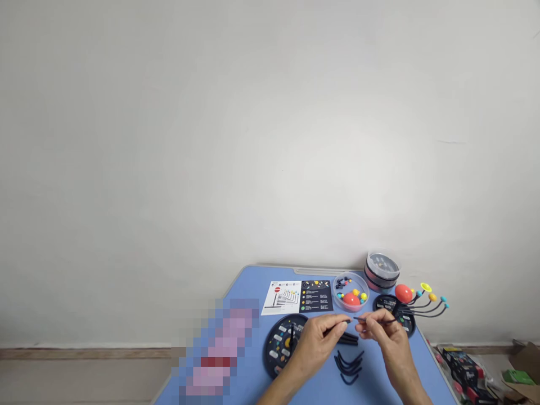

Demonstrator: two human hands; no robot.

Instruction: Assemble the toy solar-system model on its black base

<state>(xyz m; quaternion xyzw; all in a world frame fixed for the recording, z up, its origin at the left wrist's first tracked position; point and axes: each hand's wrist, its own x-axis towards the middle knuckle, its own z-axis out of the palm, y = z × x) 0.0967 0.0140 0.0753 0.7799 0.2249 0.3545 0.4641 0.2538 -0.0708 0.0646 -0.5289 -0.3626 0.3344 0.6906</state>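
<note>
My left hand (318, 336) and my right hand (382, 331) meet over the blue table (244, 284); each is pinched on an end of a thin black rod (356, 319). Several curved black arms (349, 364) lie on the table just below the hands. Under my left hand rests a round black base (282, 344) with coloured marks. To the right stands an assembled planet model (411, 301) with a red ball and small coloured balls on black arms.
A clear bowl (351, 291) of coloured balls and an instruction sheet (297, 296) lie further back. A round lidded container (382, 270) stands at the far edge. A blurred patch covers the table's left. Boxes (468, 374) sit on the floor at right.
</note>
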